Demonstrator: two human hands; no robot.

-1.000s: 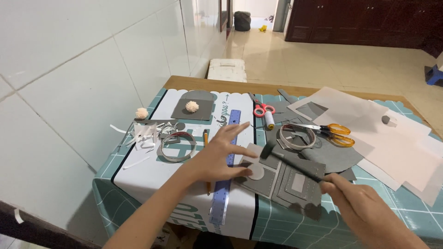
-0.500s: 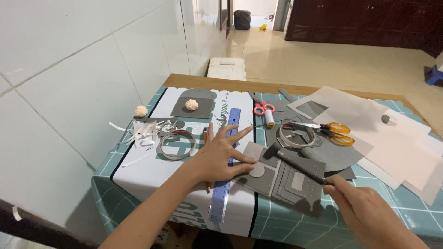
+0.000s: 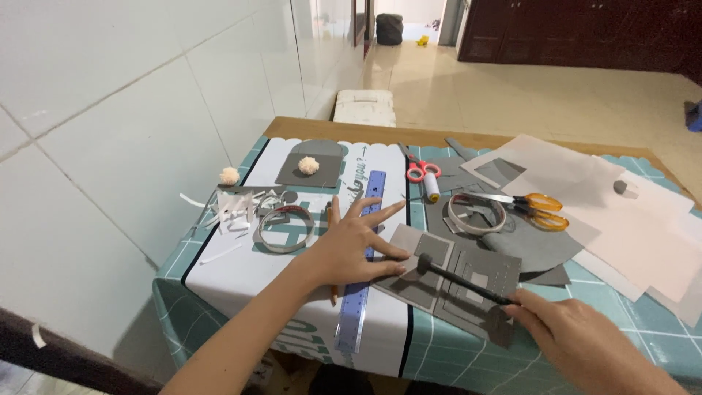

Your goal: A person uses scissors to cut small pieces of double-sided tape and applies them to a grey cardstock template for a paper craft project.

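Observation:
My left hand (image 3: pixel 352 245) lies flat with fingers spread, pressing on the left edge of a grey felt piece (image 3: pixel 453 281) with cut-out panels and on a blue ruler (image 3: pixel 363 257). My right hand (image 3: pixel 578 338) grips the handle of a thin black tool (image 3: pixel 462 283), whose round tip rests on the grey felt near my left fingertips. The felt piece lies on the white-and-teal table cover (image 3: pixel 241 271).
Orange-handled scissors (image 3: pixel 530 206), small red scissors (image 3: pixel 418 168), a white thread spool (image 3: pixel 432 188), a tape ring (image 3: pixel 476 213), a grey ring (image 3: pixel 282 227), white paper scraps (image 3: pixel 234 208), two cream pom-poms (image 3: pixel 308 165), and white paper sheets (image 3: pixel 629 227) lie around. A tiled wall stands to the left.
My left hand slid slightly right onto the felt's edge. The black tool's tip shifted a little along the felt with my right hand.

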